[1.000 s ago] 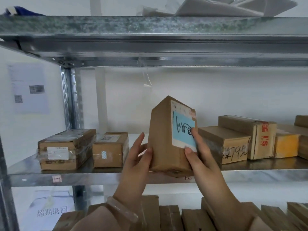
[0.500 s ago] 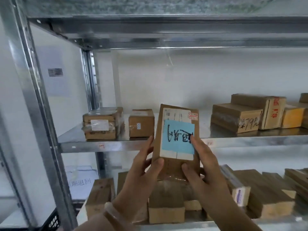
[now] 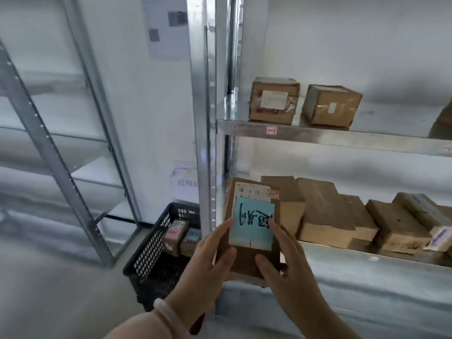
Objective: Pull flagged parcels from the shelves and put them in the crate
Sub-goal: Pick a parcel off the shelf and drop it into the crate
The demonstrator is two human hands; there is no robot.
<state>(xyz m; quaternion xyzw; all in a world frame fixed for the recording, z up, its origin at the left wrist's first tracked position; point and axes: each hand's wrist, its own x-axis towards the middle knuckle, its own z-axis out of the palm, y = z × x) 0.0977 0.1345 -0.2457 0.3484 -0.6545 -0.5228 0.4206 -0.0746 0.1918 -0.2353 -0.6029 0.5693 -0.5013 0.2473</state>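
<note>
**Person: Dress and Wear**

Left hand (image 3: 203, 263) and right hand (image 3: 288, 272) both bare; forearms bare to the near edge of view. One pale, smooth, rounded bangle (image 3: 166, 316) on the left wrist, milky and slightly translucent.

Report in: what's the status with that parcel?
Left hand, right hand both grip the blue-noted parcel. Crate lower left, parcels inside. Shelf post stands beside it.
</note>
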